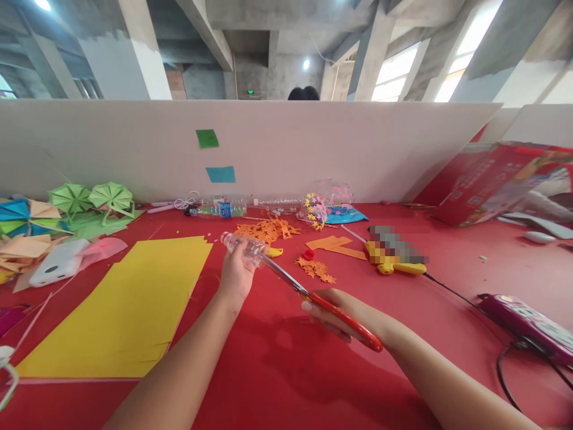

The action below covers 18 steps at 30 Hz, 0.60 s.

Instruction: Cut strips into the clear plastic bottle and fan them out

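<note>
My left hand [239, 269] is closed around a clear plastic bottle [257, 249], its neck pointing up and left. In my right hand [347, 307] is a pair of scissors with red handles [344, 319]. The metal blades reach up and left to the bottle's near end; whether they pierce it I cannot tell. Just behind the bottle lie orange paper stars [268, 229]. A smaller heap of orange stars [316, 270] sits to the right, with a red bottle cap [308, 255] beside it.
Yellow paper sheets [147, 286] lie on the left of the red table. A yellow glue gun [398, 267] and a purple power strip [528, 322] are at the right. Plastic bottles [233, 206] line the white partition [268, 149]. Green paper umbrellas [111, 194] stand at the back left.
</note>
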Motion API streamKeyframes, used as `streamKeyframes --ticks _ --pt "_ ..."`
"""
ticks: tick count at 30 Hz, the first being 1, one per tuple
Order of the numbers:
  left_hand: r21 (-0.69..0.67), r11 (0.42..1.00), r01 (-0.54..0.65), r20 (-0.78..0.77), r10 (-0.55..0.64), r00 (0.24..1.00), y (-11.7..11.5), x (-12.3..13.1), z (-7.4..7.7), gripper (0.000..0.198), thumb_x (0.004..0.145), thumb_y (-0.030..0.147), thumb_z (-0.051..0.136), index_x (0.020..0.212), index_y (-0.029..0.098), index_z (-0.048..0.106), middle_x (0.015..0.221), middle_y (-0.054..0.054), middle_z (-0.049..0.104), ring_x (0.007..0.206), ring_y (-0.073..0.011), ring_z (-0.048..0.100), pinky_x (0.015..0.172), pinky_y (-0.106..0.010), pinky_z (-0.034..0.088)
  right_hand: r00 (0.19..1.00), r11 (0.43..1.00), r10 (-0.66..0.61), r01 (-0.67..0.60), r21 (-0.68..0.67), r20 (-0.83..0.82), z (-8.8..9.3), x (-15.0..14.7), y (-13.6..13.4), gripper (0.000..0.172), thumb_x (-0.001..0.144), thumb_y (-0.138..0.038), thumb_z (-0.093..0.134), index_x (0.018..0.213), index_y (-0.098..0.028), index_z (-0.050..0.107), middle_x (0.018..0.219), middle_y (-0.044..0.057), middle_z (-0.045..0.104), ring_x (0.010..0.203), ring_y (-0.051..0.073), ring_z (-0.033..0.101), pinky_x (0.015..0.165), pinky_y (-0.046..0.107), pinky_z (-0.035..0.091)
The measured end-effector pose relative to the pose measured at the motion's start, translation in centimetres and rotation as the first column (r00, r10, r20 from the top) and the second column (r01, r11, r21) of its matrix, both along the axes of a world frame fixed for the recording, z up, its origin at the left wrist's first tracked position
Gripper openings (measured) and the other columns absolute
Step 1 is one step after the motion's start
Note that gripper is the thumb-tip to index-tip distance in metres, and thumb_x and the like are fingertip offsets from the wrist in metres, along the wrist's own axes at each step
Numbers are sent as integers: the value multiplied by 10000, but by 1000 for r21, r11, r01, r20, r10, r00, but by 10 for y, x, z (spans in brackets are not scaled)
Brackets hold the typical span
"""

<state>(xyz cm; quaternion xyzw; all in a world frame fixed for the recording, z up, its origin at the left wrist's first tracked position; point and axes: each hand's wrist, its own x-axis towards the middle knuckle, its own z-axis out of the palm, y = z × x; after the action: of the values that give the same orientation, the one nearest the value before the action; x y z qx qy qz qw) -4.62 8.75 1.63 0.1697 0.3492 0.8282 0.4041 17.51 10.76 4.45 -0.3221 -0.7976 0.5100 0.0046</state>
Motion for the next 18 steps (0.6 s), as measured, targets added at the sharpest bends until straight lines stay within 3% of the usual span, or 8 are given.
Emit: streamKeyframes --ticks 8,18 --pt "-59 998 -5 77 10 997 1 0 -2 95 738 165 622 808 181 560 748 -14 658 727 -147 656 736 -293 503 1000 998 7 -7 -63 4 10 -14 8 462 843 -630 508 709 -189 479 452 -74 416 372 72 407 416 203 327" --pt "-59 998 -19 -34 17 999 -4 10 0 178 723 255 671 823 186 541 767 -5 638 700 -145 638 697 -299 498 1000 997 3 -5 -72 -26 -13 -17 8 484 828 -662 507 728 -188 491 479 -77 406 406 71 378 416 196 307"
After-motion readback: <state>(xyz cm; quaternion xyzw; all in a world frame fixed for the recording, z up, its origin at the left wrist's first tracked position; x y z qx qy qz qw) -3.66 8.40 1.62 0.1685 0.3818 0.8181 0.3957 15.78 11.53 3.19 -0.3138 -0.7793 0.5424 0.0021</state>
